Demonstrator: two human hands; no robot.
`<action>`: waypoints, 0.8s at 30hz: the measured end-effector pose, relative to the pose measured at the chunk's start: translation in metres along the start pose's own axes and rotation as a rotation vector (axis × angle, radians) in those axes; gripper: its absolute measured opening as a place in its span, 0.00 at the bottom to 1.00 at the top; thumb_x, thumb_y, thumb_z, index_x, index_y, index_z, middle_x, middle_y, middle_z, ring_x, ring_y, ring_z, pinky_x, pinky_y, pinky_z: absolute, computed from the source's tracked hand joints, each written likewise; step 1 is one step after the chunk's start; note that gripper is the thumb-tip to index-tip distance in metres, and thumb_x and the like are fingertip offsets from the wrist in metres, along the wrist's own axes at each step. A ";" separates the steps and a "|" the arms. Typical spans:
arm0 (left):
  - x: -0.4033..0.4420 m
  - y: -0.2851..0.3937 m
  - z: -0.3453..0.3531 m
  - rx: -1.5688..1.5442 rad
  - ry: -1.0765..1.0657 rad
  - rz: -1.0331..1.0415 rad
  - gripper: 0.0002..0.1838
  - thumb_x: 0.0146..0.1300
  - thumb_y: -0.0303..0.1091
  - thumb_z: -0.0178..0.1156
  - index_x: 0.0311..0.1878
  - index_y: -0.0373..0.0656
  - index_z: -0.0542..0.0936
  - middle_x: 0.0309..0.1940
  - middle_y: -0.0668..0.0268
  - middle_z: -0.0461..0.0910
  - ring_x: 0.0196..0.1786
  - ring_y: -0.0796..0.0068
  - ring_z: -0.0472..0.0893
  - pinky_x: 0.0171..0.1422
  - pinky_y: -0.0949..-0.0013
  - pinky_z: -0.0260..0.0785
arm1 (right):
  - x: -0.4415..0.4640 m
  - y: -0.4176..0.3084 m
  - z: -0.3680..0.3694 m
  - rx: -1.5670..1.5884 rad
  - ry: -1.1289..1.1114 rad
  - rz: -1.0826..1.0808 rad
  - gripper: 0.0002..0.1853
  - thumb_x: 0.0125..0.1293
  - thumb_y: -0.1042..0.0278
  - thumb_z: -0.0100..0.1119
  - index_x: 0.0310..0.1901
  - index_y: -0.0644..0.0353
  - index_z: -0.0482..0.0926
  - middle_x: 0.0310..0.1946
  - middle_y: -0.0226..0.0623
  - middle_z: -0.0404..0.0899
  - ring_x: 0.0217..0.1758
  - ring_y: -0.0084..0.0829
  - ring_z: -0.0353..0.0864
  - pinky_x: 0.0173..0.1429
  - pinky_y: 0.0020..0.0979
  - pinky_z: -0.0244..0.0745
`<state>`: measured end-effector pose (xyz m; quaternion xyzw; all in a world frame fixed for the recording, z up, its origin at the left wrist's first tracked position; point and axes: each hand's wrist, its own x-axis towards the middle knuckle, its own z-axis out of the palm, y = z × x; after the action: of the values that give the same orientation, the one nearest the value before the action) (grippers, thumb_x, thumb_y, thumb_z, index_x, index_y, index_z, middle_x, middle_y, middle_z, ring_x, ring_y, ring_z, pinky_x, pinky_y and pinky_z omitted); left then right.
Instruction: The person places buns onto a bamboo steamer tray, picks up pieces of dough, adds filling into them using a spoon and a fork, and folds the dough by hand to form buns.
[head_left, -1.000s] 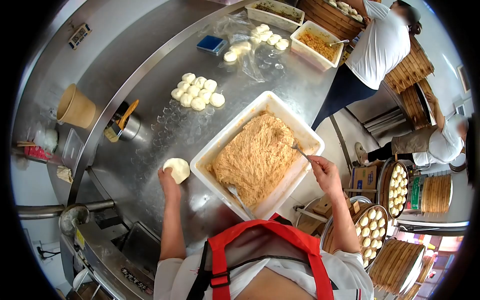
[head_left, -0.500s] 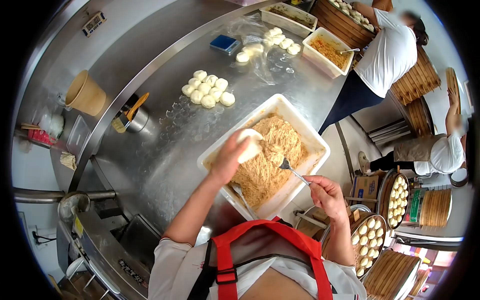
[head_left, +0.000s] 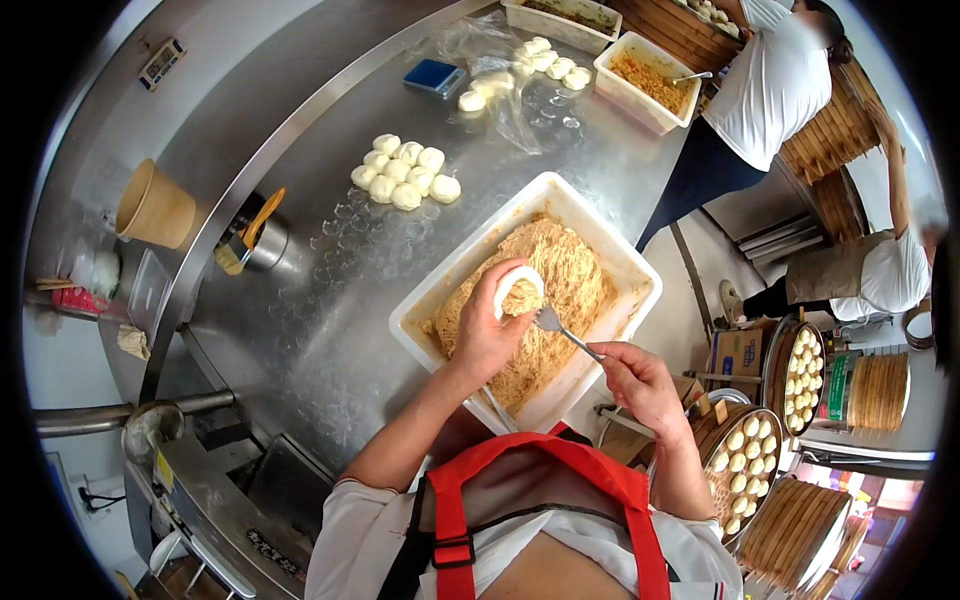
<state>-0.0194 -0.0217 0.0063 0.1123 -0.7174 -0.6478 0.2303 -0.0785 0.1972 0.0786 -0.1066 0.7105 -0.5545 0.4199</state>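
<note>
My left hand [head_left: 490,325] is cupped around a round white dough wrapper [head_left: 503,280], which has a clump of tan filling [head_left: 523,294] in its hollow. It hovers over a white plastic tub [head_left: 640,300] heaped with the same shredded-looking filling [head_left: 570,260]. My right hand [head_left: 645,388] grips the handle of a metal fork [head_left: 572,338], whose head is at the wrapper's lower right edge. A second metal utensil [head_left: 498,408] leans in the tub's near left corner; its head is hidden.
Dough balls [head_left: 405,172] sit grouped on the steel table [head_left: 320,340], beyond them a blue scale [head_left: 435,77] and a tub of orange filling [head_left: 650,85]. Steamer trays of buns [head_left: 745,465] stand at right. Two people in white shirts [head_left: 770,95] are at the right.
Filling now lies in the dough wrapper, which has tilted open toward me. My left hand has moved right and the fork left, bringing them together. The fork's load has left its head.
</note>
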 end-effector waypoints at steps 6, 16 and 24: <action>0.007 -0.012 -0.007 -0.282 0.077 -0.145 0.30 0.55 0.13 0.58 0.62 0.41 0.69 0.53 0.65 0.75 0.55 0.76 0.75 0.59 0.73 0.71 | -0.009 -0.006 -0.007 -0.107 0.063 0.018 0.14 0.73 0.72 0.49 0.55 0.61 0.78 0.19 0.18 0.62 0.20 0.12 0.59 0.24 0.19 0.56; 0.003 -0.016 -0.016 -0.779 -0.140 -0.487 0.28 0.58 0.13 0.51 0.63 0.39 0.67 0.55 0.62 0.73 0.56 0.71 0.76 0.59 0.67 0.74 | -0.011 -0.034 -0.002 -0.618 0.206 -0.169 0.13 0.68 0.75 0.54 0.52 0.59 0.81 0.21 0.34 0.75 0.22 0.20 0.72 0.30 0.26 0.70; -0.005 -0.022 -0.019 -0.666 -0.043 -0.500 0.22 0.60 0.18 0.59 0.59 0.40 0.71 0.51 0.63 0.75 0.51 0.74 0.78 0.54 0.70 0.75 | -0.011 -0.037 -0.008 -0.761 0.248 -0.296 0.14 0.63 0.79 0.56 0.50 0.59 0.82 0.29 0.47 0.82 0.31 0.39 0.84 0.37 0.34 0.77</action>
<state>-0.0089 -0.0388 -0.0156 0.1889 -0.4242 -0.8825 0.0748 -0.0889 0.1966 0.1164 -0.2874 0.8866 -0.3158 0.1778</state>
